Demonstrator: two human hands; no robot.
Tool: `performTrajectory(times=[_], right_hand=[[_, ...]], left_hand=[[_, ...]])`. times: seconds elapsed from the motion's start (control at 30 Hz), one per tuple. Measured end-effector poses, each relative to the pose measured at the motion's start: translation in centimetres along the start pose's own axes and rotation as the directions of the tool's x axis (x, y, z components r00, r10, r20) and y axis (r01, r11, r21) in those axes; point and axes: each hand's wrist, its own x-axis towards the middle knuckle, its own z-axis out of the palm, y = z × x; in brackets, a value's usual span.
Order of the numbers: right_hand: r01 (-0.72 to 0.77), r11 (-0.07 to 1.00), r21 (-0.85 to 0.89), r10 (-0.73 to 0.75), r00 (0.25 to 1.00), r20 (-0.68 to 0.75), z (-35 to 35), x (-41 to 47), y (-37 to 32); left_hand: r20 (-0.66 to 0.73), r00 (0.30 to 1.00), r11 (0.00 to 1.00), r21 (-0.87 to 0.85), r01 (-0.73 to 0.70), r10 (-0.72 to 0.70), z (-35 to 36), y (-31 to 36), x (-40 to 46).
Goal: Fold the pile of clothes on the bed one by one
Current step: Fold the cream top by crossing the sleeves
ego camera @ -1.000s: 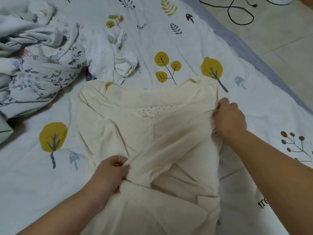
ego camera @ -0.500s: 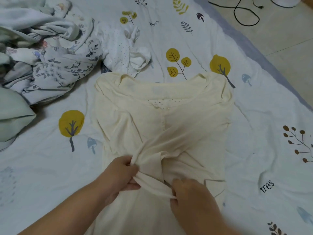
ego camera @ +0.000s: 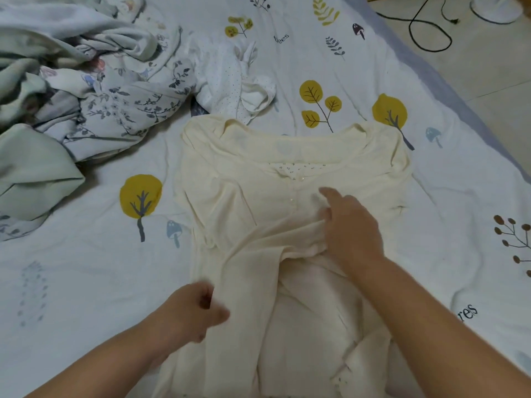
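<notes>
Clothes pile [ego camera: 94, 90] sits at ten o'clock on the bed [ego camera: 71, 282]. At centre lies the cream top [ego camera: 244, 202]. Right hand [ego camera: 350, 228] presses its folded sleeve with straight fingers; left hand [ego camera: 192, 314] pinches the six o'clock edge. A quick pull may undo the sleeve.

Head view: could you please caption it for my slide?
Both hands smooth a cream top on the printed bedsheet beside unfolded laundry.
</notes>
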Motion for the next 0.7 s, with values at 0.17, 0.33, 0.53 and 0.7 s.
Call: performTrajectory(times=[0.17,0.33,0.53,0.7], right_hand=[[0.048,0.975,-0.217,-0.008,0.983,0.181,-0.4,4.3,2.7],[-0.035,0.947,-0.32,0.046,0.999,0.025,-2.3,6.4,4.1],[-0.052,0.988,-0.149,0.013,0.968,-0.252,-0.5,4.1,3.8],[0.162,0.96,-0.229,-0.18,0.982,-0.058,5.0,-1.0,3.1]], left_hand=[[0.04,0.999,0.985,-0.174,-0.024,0.031,0.4,-1.3,-0.1],[-0.015,0.979,0.978,0.032,-0.205,0.205,-0.2,-1.5,-0.3],[-0.246,0.666,0.51,0.828,-0.233,0.704,-0.2,-0.8,0.0],[-0.118,0.533,0.357,0.858,-0.369,0.838,3.5,0.9,2.0]])
